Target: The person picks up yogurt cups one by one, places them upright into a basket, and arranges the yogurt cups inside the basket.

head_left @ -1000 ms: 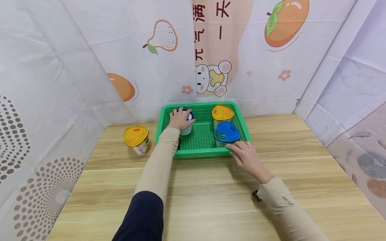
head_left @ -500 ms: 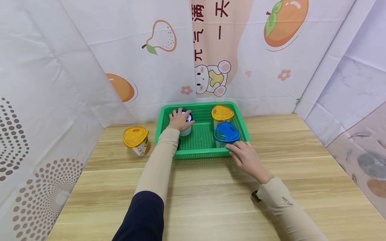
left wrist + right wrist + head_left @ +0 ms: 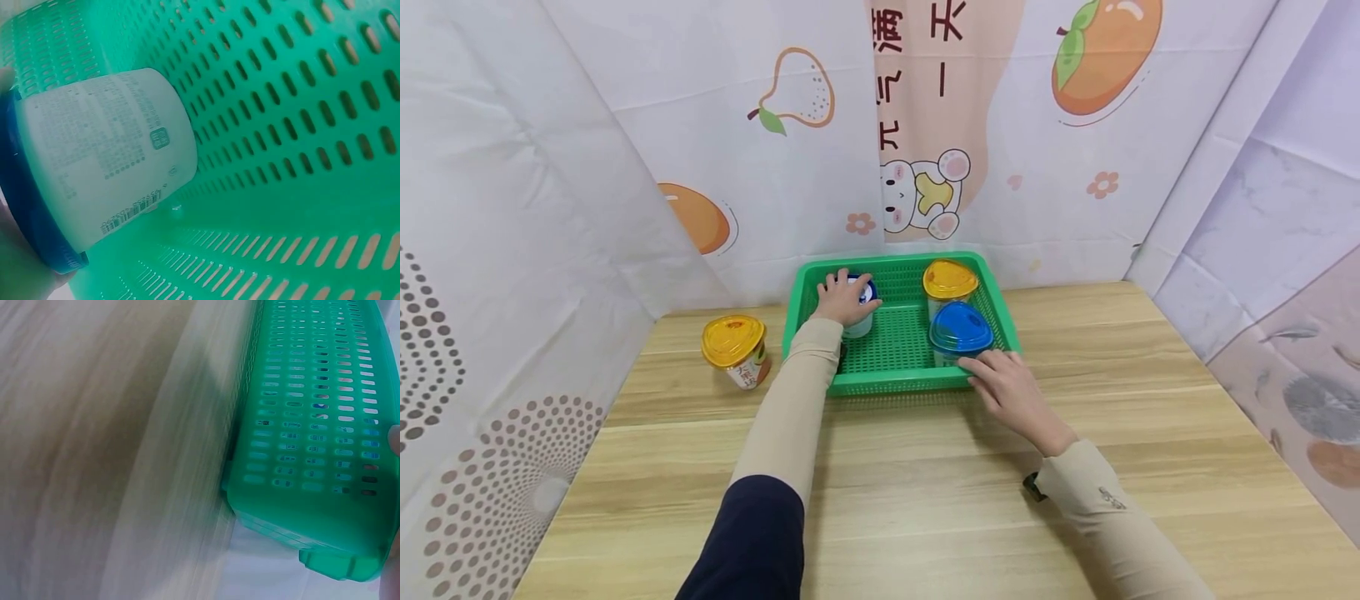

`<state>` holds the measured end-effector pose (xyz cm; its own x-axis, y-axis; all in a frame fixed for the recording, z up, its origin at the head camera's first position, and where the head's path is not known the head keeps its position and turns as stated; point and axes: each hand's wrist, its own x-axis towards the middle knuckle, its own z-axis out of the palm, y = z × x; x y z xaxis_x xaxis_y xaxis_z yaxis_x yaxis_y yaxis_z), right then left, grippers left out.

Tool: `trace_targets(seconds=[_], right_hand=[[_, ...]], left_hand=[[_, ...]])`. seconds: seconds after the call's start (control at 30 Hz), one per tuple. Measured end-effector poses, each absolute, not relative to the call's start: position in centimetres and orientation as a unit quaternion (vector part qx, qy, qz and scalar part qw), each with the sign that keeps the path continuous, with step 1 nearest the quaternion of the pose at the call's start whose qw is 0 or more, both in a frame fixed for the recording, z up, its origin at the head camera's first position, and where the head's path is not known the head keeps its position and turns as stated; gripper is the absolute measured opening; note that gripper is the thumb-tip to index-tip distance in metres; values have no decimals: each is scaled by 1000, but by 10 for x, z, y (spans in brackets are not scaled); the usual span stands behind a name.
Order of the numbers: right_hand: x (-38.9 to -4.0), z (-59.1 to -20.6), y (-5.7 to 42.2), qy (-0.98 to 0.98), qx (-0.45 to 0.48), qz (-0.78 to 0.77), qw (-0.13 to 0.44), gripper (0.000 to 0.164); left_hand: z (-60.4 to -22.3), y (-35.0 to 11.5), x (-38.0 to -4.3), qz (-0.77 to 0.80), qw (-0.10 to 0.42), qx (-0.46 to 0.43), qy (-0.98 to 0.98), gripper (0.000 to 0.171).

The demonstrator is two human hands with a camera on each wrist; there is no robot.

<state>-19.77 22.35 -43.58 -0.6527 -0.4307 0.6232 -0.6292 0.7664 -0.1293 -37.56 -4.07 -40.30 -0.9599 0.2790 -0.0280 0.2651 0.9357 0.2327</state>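
My left hand [image 3: 844, 300] reaches into the left part of the green plastic basket [image 3: 880, 382]. It grips a white plastic cup [image 3: 859, 327] from above, with fingers and thumb spread round the dark blue lid. In the left wrist view that cup [image 3: 112, 150] shows small print and a barcode, close to the basket's slotted walls. At the front right corner my right hand [image 3: 1011, 392] holds the basket rim, thumb outside. Inside, just past those fingers, is a cup with a blue rounded-triangular lid [image 3: 960, 327]. Behind it stands a cup with a yellow lid [image 3: 949, 279].
Another yellow-lidded cup [image 3: 735, 346] stands on the wooden table [image 3: 910, 500], left of the basket. A white printed curtain [image 3: 820, 183] rises directly behind the basket. More printed sheeting closes in both sides.
The whole head view has shifted slightly. Both hands keep their places at the cup and the basket rim, and no item has visibly moved.
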Motion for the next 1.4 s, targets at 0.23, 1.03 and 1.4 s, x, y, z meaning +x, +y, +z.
trace_targets(seconds=[0.23,1.03,1.4], right_hand=[[-198,-437,222,-892,298,171,295,28],[-198,-437,220,-892,296,176,293,29],[-196,-435,220,-891,296,176,295,28]], left_hand=[[-398,-43,-375,108,40,142,983,68],[-347,-51,-364,78,37,167,982,66],[-325,-57,-351,79,24,197,977,59]])
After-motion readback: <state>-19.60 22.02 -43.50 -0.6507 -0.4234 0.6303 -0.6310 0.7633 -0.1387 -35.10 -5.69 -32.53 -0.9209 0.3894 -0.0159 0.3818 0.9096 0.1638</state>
